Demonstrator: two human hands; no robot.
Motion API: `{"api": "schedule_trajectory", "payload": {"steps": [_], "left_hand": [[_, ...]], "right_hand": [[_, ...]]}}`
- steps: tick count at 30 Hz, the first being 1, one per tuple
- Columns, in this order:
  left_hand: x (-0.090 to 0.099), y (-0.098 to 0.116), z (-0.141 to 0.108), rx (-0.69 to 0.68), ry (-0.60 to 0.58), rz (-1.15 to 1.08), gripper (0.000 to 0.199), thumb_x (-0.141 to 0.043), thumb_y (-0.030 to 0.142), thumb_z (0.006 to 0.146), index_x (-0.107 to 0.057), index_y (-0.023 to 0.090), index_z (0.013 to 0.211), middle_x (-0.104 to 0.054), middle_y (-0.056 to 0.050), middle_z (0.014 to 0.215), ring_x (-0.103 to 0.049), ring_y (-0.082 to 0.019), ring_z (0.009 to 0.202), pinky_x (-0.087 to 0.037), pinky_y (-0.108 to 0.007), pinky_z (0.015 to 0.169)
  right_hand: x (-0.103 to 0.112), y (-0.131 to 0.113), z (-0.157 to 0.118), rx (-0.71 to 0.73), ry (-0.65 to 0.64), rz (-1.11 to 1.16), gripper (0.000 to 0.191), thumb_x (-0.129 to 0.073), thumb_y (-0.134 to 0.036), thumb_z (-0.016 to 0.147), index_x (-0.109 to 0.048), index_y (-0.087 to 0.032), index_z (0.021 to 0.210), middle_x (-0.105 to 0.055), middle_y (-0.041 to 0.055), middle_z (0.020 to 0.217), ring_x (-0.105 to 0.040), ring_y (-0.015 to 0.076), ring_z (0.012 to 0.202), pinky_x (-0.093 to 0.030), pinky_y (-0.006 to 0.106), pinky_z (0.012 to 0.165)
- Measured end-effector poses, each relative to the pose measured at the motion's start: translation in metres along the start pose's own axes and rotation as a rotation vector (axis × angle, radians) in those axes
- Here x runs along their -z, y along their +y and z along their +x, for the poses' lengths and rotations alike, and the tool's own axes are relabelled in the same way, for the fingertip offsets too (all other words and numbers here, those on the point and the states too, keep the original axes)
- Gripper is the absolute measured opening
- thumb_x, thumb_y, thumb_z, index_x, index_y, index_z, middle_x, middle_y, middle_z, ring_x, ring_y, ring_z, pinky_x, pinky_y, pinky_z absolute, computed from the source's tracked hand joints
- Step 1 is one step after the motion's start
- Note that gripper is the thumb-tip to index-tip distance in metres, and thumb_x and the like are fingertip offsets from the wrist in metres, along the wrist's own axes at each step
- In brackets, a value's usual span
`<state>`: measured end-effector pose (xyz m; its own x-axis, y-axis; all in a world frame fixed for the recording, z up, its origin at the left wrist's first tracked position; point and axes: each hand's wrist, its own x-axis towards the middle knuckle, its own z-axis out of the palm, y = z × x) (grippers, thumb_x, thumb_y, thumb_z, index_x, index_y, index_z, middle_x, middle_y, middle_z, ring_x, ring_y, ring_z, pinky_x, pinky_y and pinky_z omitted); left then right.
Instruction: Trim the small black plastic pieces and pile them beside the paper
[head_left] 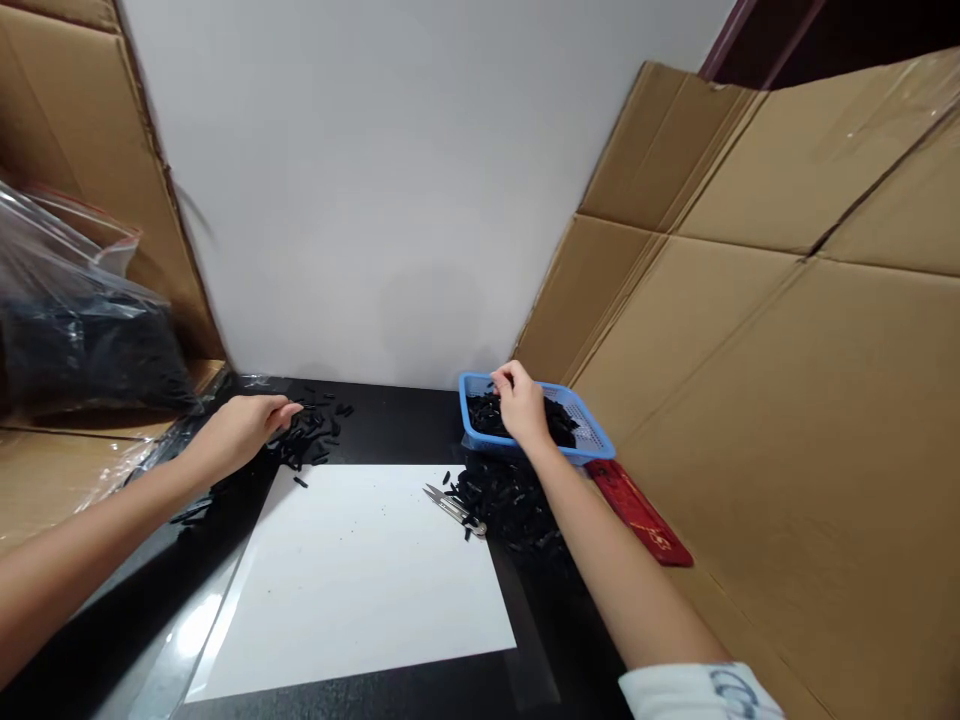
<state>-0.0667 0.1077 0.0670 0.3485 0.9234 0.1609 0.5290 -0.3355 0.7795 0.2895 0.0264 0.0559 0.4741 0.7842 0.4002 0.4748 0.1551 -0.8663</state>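
My left hand [251, 425] is closed in a pinch above a scatter of small black strips [319, 425] at the back left of the table. One strip appears to stick out from its fingertips. Over the blue plastic basket [594, 432], my right hand [521, 402] has thumb and fingers pressed together; a dark bit shows at the tips, too small to make out. Black pieces [561, 425] fill much of the basket. A larger heap of black pieces [517, 505] lies in front of it. Small metal snips [454, 508] rest on the white sheet [360, 580], their handle end by the heap.
A red flat packet [637, 515] lies right of the basket, against a cardboard wall [787, 400]. At left, a clear zip bag [90, 330] of dark pieces stands on cardboard. A pale wall [375, 200] bounds the black table [397, 425] behind.
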Motion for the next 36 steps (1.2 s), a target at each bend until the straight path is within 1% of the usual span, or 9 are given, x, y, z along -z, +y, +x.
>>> {"api": "schedule_trajectory", "payload": {"steps": [4, 8, 12, 14, 16, 19, 21, 27, 36], "left_hand": [[-0.012, 0.013, -0.014, 0.224, -0.001, -0.354, 0.04, -0.051, 0.047, 0.084, -0.042, 0.022, 0.054, -0.023, 0.009, 0.04, -0.02, -0.008, 0.035, -0.011, -0.023, 0.042], [-0.03, 0.024, -0.034, 0.422, -0.034, -0.692, 0.037, -0.042, 0.039, 0.091, -0.033, 0.023, 0.059, -0.026, 0.011, 0.047, -0.016, -0.005, 0.033, -0.013, -0.018, 0.035], [-0.048, 0.028, -0.061, 0.566, -0.053, -0.931, 0.033, -0.046, 0.034, 0.091, -0.035, 0.022, 0.062, -0.032, 0.01, 0.049, -0.02, -0.003, 0.032, -0.013, -0.015, 0.032], [-0.057, 0.03, -0.077, 0.613, -0.079, -1.007, 0.029, -0.052, 0.033, 0.088, -0.041, 0.02, 0.064, -0.037, 0.009, 0.051, -0.024, -0.002, 0.033, -0.011, -0.014, 0.032], [-0.065, 0.033, -0.091, 0.621, -0.095, -1.057, 0.026, -0.056, 0.034, 0.085, -0.046, 0.018, 0.067, -0.04, 0.008, 0.052, -0.029, -0.003, 0.036, -0.011, -0.014, 0.034], [-0.076, 0.036, -0.108, 0.579, -0.104, -1.085, 0.026, -0.063, 0.036, 0.08, -0.053, 0.015, 0.069, -0.046, 0.006, 0.054, -0.034, -0.003, 0.041, -0.015, -0.014, 0.037], [-0.081, 0.037, -0.114, 0.541, -0.108, -1.08, 0.03, -0.066, 0.039, 0.078, -0.056, 0.014, 0.067, -0.046, 0.006, 0.051, -0.036, -0.004, 0.044, -0.02, -0.014, 0.04], [-0.085, 0.029, -0.12, 0.507, -0.142, -1.017, 0.025, -0.073, 0.036, 0.074, -0.058, 0.017, 0.077, -0.051, 0.007, 0.055, -0.038, -0.005, 0.051, -0.026, -0.015, 0.049], [-0.081, 0.027, -0.12, 0.461, -0.165, -0.944, 0.022, -0.074, 0.032, 0.075, -0.064, 0.017, 0.088, -0.057, 0.005, 0.066, -0.045, -0.005, 0.057, -0.032, -0.015, 0.055]], "right_hand": [[0.015, 0.019, 0.012, 0.042, -0.044, -0.192, 0.02, -0.058, -0.02, 0.073, -0.046, -0.023, 0.057, -0.054, 0.0036, 0.068, -0.05, 0.0244, 0.078, -0.034, 0.038, 0.08], [0.01, 0.022, 0.003, 0.072, -0.096, -0.276, 0.016, -0.054, -0.017, 0.073, -0.05, -0.021, 0.058, -0.058, 0.0073, 0.071, -0.053, 0.0288, 0.086, -0.031, 0.044, 0.084], [-0.017, 0.002, -0.027, 0.131, -0.159, -0.228, 0.014, -0.05, -0.021, 0.08, -0.055, -0.02, 0.068, -0.061, 0.0107, 0.081, -0.053, 0.0292, 0.093, -0.034, 0.044, 0.084], [-0.041, -0.012, -0.058, 0.155, -0.26, -0.16, 0.015, -0.05, -0.028, 0.085, -0.059, -0.021, 0.075, -0.063, 0.0078, 0.078, -0.057, 0.0248, 0.082, -0.041, 0.038, 0.077], [-0.068, -0.024, -0.095, 0.139, -0.402, -0.053, 0.021, -0.049, -0.038, 0.088, -0.061, -0.022, 0.082, -0.063, 0.0034, 0.072, -0.059, 0.0198, 0.066, -0.045, 0.031, 0.062], [-0.101, -0.035, -0.145, -0.113, -0.654, 0.412, 0.024, -0.063, -0.043, 0.081, -0.062, -0.021, 0.089, -0.065, 0.0022, 0.074, -0.059, 0.0174, 0.06, -0.045, 0.028, 0.054], [-0.113, -0.038, -0.164, -0.205, -0.648, 0.564, 0.025, -0.072, -0.041, 0.075, -0.063, -0.02, 0.086, -0.065, 0.0013, 0.07, -0.058, 0.0157, 0.06, -0.045, 0.027, 0.057], [-0.109, -0.036, -0.167, -0.293, -0.513, 0.59, 0.017, -0.077, -0.032, 0.068, -0.066, -0.019, 0.066, -0.06, -0.0017, 0.059, -0.053, 0.0141, 0.056, -0.044, 0.027, 0.058], [-0.104, -0.034, -0.165, -0.325, -0.534, 0.605, 0.008, -0.075, -0.026, 0.069, -0.071, -0.019, 0.067, -0.064, -0.0006, 0.06, -0.056, 0.0145, 0.058, -0.047, 0.028, 0.061]]}}
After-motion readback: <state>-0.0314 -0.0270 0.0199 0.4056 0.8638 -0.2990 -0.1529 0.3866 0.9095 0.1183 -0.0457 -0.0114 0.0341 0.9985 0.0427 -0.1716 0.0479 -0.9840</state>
